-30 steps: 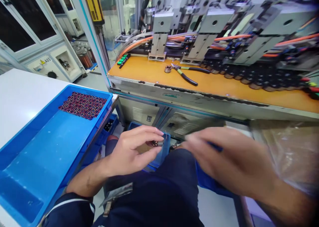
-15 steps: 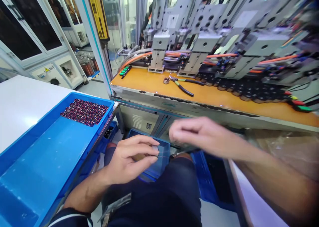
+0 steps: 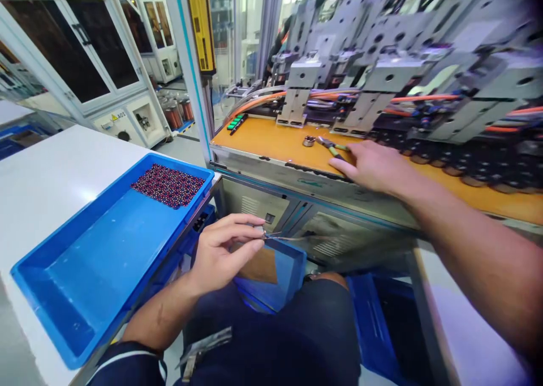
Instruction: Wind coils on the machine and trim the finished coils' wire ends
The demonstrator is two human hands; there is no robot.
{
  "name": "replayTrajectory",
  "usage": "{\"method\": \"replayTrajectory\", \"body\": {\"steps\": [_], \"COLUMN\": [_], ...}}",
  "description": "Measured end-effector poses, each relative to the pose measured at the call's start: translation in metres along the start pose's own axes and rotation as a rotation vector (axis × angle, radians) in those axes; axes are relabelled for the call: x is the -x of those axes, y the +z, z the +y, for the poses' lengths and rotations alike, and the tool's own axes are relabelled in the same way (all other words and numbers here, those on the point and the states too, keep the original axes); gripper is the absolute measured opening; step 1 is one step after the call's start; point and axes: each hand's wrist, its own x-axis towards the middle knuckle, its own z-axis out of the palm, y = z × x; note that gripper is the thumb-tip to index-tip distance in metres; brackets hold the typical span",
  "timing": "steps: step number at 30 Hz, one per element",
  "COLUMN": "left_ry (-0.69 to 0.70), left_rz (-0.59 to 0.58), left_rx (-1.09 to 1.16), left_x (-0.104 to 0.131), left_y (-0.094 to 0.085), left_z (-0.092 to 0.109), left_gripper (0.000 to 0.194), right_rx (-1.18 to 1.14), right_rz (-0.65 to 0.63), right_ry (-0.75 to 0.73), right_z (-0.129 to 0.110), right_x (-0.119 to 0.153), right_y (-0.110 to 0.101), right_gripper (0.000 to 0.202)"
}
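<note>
Head view: left hand (image 3: 224,251), fingers round shiny metal part (image 3: 260,229); right hand (image 3: 375,164) at curved-handled pliers (image 3: 334,151), grip unclear.

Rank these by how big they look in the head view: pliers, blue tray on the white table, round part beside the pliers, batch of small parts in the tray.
1. Blue tray
2. Batch of small parts
3. Pliers, partly covered by the right hand
4. Round part

Pliers (image 3: 332,150) — one; hands (image 3: 224,251) — two
</note>
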Motion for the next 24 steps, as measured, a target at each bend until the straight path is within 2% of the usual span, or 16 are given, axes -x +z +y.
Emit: {"method": "replayTrajectory", "body": {"steps": [4, 6, 8, 11, 13, 15, 17, 24], "left_ry": [-0.021, -0.018, -0.010, 0.007, 0.016, 0.021, 0.024, 0.017], "left_rz": [0.038, 0.039, 0.033, 0.013, -0.007, -0.023, -0.032, -0.043], "left_rx": [0.026, 0.040, 0.047, 0.048, 0.040, 0.029, 0.024, 0.021], "left_x": [0.000, -0.001, -0.004, -0.008, -0.010, -0.011, -0.011, -0.006], "left_y": [-0.002, -0.001, 0.002, 0.007, 0.010, 0.012, 0.013, 0.015], "left_z": [-0.007, -0.010, -0.012, -0.012, -0.012, -0.012, -0.011, -0.006], "left_gripper": [0.018, 0.020, 0.021, 0.021, 0.021, 0.022, 0.023, 0.021], "right_rx": [0.016, 0.023, -0.030, -0.299, -0.566, -0.817, -0.952, -0.963], "right_rz": [-0.032, -0.030, -0.043, -0.085, -0.207, -0.291, -0.326, -0.361], "right_ry": [-0.039, -0.042, -0.033, -0.003, 0.052, 0.094, 0.085, 0.015], "right_z": [-0.016, -0.035, -0.062, -0.110, -0.140, -0.162, -0.174, -0.176], "right_x": [0.049, 0.081, 0.115, 0.162, 0.185, 0.198, 0.203, 0.193], "right_y": [-0.018, -0.025, -0.026, -0.021, -0.017, -0.015, -0.014, -0.013], "right_gripper": [0.058, 0.057, 0.048, 0.034, 0.040, 0.052, 0.060, 0.071]}}
